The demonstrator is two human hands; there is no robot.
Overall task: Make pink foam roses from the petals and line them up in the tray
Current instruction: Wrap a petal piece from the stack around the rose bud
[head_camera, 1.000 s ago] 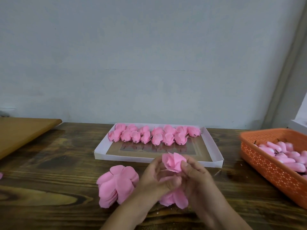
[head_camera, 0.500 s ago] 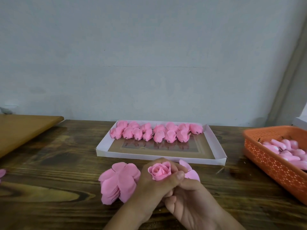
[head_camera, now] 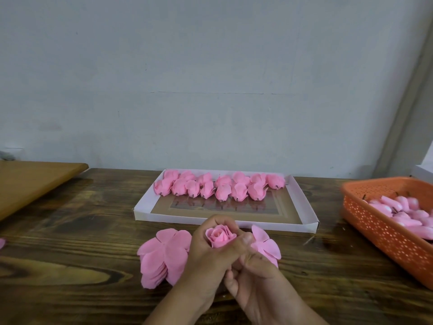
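Note:
My left hand [head_camera: 210,256] grips a pink foam rose [head_camera: 220,236], fingers wrapped round its closed bud. My right hand [head_camera: 254,280] sits below and to the right, curled at the rose's base, where an unfolded pink petal layer [head_camera: 267,245] sticks out. A stack of flat pink petal sheets [head_camera: 161,256] lies on the table just left of my hands. Behind them stands a white shallow tray [head_camera: 302,202] with several finished roses [head_camera: 218,186] lined up along its far side.
An orange perforated basket [head_camera: 384,233] with pink bud cores [head_camera: 403,209] stands at the right edge. A light wooden board [head_camera: 30,181] lies at the far left. The dark wooden table [head_camera: 70,266] meets a grey wall behind the tray.
The loose petals have been closed round the core into a rose bud in my left hand. My right hand dropped from the top of the flower to its base.

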